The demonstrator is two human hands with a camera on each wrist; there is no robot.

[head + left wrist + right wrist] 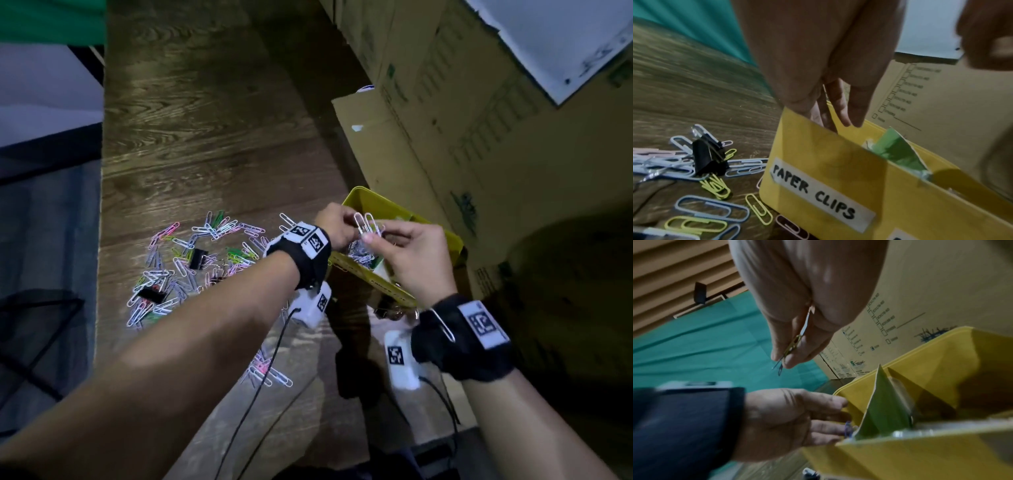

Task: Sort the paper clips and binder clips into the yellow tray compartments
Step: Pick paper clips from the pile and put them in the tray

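The yellow tray [373, 197] stands at the table's right side; its near wall [818, 146] carries a "PAPER CLIPS" label. Both hands meet above that compartment. My right hand [371, 240] pinches a paper clip [793, 344] between thumb and forefinger. My left hand [346, 228] holds white paper clips [364, 222] that stick up between the hands, and its fingers [838, 105] point down inside the tray's rim. A blue clip [847, 428] shows at the left fingertips. Loose coloured paper clips [205, 240] and black binder clips [198, 257] lie scattered on the wooden table to the left.
Cardboard boxes [479, 137] rise close behind and right of the tray. A green card divider [898, 151] stands inside the tray. A few more clips [267, 371] lie under my left forearm. The table's left edge [101, 205] drops off beside the pile. Cables hang from both wrist cameras.
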